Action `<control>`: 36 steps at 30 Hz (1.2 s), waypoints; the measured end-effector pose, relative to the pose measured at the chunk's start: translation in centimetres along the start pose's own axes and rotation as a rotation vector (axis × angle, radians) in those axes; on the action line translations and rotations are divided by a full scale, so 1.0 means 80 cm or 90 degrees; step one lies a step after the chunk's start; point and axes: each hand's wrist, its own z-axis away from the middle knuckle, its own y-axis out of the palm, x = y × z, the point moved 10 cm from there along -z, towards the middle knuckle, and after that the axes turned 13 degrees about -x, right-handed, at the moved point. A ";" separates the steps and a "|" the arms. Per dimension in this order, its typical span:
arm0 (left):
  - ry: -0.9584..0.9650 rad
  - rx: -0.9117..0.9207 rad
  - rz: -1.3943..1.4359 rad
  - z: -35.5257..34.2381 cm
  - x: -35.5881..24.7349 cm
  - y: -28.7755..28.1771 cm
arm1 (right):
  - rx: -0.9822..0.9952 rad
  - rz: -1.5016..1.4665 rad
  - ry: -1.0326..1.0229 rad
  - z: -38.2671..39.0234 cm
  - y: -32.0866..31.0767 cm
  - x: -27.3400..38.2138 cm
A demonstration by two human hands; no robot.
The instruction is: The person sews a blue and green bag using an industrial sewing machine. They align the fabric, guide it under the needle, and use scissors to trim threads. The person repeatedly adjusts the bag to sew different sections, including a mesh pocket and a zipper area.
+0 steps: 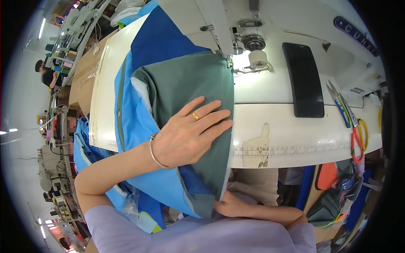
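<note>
A garment [185, 84] of grey-green, light blue and dark blue cloth lies across the sewing machine's bed. Its far right edge runs up to the presser foot [230, 62] of the sewing machine [255, 42]. My left hand [187, 135] rests flat on the grey-green part, fingers spread and pointing right; it wears a ring and a bracelet. Below the table's front edge, my right hand [232, 204] grips the near edge of the same garment. Some of its fingers are hidden by the cloth.
A black phone [303, 80] lies right of the needle area. Beyond it are scissors with red handles [356, 141] and a second yellow-handled tool [363, 130]. A printed ruler strip [291, 150] runs along the table's front. Cloth pieces [329, 211] pile up lower right. Another person [49, 78] is far left.
</note>
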 end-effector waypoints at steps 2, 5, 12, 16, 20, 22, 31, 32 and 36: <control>0.003 0.004 0.013 0.001 0.003 0.000 | -0.013 -0.001 -0.024 0.002 0.000 0.001; 0.009 0.004 0.028 -0.002 0.003 -0.002 | -0.046 -0.003 0.011 0.014 -0.002 0.002; 0.010 -0.005 0.060 -0.012 0.009 -0.003 | -0.036 -0.068 0.044 0.022 -0.013 -0.021; 0.013 -0.021 0.073 -0.022 0.022 -0.001 | -0.033 -0.082 0.026 0.016 -0.021 -0.012; 0.022 -0.031 0.087 -0.038 0.040 -0.001 | -0.046 -0.114 0.023 0.006 -0.033 0.000; 0.030 -0.033 0.086 -0.048 0.050 -0.001 | -0.082 -0.114 0.073 -0.001 -0.041 0.003; -0.020 -0.040 0.129 -0.086 0.110 -0.062 | -0.203 -0.342 0.196 -0.022 -0.041 0.039; -0.077 -0.089 0.141 -0.078 0.127 -0.086 | -0.122 -0.457 0.221 -0.026 -0.026 0.061; -0.376 -0.170 -0.122 0.030 0.209 -0.170 | 0.006 -0.463 0.244 -0.004 -0.036 0.059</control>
